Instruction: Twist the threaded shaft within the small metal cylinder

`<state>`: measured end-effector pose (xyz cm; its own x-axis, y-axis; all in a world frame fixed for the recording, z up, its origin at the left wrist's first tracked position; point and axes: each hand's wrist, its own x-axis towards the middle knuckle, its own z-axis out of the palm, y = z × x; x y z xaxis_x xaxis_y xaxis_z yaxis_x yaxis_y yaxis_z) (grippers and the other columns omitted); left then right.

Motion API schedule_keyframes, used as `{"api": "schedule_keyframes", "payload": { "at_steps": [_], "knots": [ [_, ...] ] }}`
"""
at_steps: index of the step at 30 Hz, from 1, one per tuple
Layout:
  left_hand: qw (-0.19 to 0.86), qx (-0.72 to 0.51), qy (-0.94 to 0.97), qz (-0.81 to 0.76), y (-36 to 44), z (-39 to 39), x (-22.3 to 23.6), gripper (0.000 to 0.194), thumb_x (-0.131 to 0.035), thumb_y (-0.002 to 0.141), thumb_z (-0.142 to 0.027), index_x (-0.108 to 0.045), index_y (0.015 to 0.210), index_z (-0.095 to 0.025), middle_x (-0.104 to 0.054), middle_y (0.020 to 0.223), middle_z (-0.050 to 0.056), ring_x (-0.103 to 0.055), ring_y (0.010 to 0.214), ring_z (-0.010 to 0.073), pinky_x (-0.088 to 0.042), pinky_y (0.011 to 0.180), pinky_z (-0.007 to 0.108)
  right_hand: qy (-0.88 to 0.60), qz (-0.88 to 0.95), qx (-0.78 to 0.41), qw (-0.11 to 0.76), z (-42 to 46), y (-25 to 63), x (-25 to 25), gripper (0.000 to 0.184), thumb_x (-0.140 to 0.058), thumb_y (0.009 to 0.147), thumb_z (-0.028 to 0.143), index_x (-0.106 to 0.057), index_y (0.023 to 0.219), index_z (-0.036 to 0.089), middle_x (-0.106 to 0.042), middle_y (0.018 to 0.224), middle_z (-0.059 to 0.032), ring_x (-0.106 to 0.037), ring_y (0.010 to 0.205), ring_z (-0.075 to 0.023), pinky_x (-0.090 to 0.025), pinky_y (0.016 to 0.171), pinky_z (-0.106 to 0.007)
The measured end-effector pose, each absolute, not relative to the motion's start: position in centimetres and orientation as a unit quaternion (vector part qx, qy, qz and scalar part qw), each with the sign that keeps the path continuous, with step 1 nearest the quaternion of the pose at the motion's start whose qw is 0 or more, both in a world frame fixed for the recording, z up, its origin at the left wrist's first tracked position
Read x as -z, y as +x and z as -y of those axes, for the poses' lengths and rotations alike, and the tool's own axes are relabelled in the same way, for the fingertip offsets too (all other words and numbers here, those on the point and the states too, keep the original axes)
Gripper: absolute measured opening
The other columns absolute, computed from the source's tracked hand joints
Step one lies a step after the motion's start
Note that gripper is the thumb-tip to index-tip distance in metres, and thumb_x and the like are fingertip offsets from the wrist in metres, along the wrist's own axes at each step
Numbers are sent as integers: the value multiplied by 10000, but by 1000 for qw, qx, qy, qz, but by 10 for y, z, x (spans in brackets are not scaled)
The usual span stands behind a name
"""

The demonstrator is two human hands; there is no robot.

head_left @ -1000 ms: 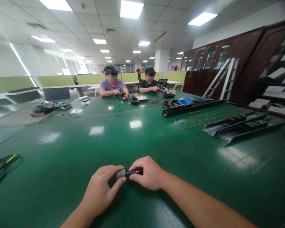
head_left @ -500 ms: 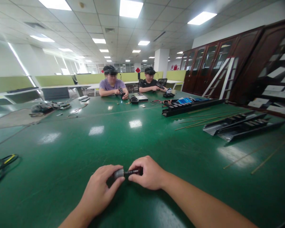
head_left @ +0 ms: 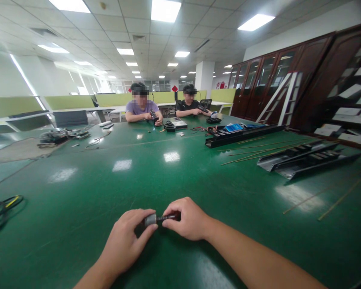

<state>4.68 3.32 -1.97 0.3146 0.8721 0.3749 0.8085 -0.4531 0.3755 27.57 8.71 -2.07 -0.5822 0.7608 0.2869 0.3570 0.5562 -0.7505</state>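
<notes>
One broad green worktop [head_left: 108, 188] is being lit by ceiling panels [head_left: 166, 11], and two co-workers [head_left: 138, 109] are being seen at its far side. Near its close edge, a grey cylinder [head_left: 151, 219] is being gripped by the curved left hand [head_left: 124, 239], while a dark shaft [head_left: 165, 217] is being pinched by the inward-turned right hand [head_left: 188, 220]. Between both hands, the long axis is being aligned left to right, the shaft being pointed rightward.
</notes>
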Motion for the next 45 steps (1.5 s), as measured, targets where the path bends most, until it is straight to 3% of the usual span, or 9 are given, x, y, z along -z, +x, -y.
{"api": "schedule_keyframes", "payload": {
  "at_steps": [45],
  "knots": [
    [63,-260,803,-533,44,-34,17,294,-592,926,-468,-685,1150,-302,-743,1086,31,-695,1000,251,-572,883,383,-350,822,-340,292,-88,278,21,150,-705,799,294,-769,878,183,-704,715,-18,-596,607,-131,-433,583,-223]
  ]
}}
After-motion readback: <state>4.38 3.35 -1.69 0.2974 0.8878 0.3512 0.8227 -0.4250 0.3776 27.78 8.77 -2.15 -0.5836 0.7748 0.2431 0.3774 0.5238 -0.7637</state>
